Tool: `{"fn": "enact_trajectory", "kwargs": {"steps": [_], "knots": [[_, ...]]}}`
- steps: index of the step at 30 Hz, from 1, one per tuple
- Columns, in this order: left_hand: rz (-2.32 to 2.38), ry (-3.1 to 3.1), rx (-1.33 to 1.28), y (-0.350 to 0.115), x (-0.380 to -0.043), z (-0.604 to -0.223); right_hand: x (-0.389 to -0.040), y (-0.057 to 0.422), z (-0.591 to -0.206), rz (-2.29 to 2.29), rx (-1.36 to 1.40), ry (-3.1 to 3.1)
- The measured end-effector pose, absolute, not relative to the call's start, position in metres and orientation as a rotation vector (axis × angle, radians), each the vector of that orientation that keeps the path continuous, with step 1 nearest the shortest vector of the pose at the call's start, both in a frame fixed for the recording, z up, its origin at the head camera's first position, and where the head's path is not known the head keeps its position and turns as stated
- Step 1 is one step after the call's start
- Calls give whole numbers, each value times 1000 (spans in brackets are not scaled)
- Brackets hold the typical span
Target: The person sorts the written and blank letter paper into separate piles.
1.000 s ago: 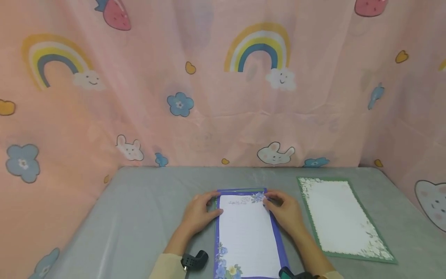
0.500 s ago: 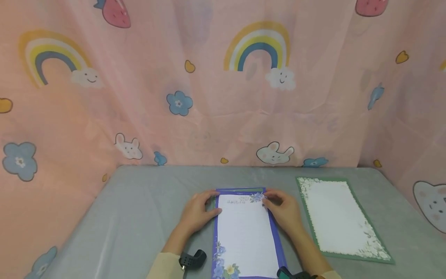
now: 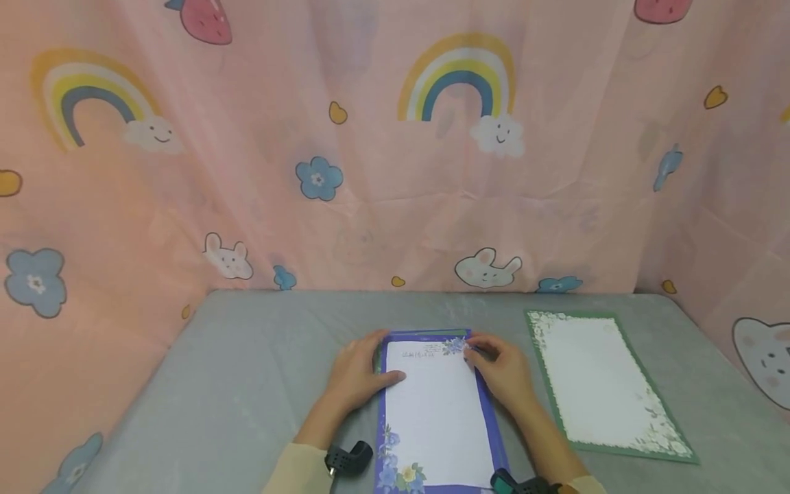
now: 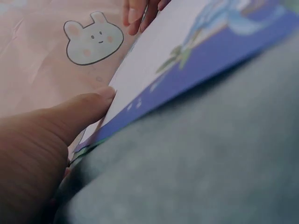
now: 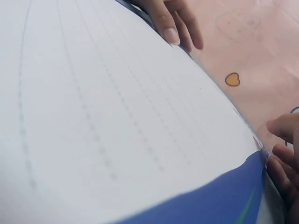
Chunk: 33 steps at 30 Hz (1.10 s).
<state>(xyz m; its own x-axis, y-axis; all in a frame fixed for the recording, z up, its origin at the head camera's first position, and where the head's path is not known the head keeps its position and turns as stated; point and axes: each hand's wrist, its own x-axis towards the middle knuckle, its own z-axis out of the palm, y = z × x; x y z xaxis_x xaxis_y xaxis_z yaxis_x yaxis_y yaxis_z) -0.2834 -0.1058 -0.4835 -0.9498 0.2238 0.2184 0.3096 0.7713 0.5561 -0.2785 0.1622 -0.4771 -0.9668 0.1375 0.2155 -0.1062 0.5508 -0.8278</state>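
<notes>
Sheets of lined letter paper [image 3: 438, 418] with a purple-blue border and blue flowers lie in a stack before me. A green strip and a second purple edge show at the stack's far end, slightly out of line with the top sheet. My left hand [image 3: 354, 374] grips the far left edge, its thumb on the top sheet; in the left wrist view this thumb [image 4: 86, 112] presses near the border. At the far right corner my right hand [image 3: 506, 377] pinches the paper between thumb and fingers. The undersides of the sheets are hidden.
A green-bordered sheet [image 3: 605, 384] with white flowers lies to the right of my right hand. The grey-covered table [image 3: 247, 370] meets a pink patterned curtain [image 3: 370, 226] at the back. Each wrist wears a black strap-on camera [image 3: 350, 458].
My left thumb has slid a little further inward over the top sheet, and the left hand has shifted slightly. The right hand keeps its place at the corner.
</notes>
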Motion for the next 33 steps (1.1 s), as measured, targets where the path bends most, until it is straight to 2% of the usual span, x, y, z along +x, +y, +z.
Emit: {"fn": "enact_trajectory", "kwargs": {"steps": [9, 33], "knots": [[-1051, -2821, -295, -103, -282, -478, -277, 163, -473, 1400, -135, -2608], [-1307, -2975, -13, -95, -309, -446, -279, 162, -475, 1380, -92, -2577]]}}
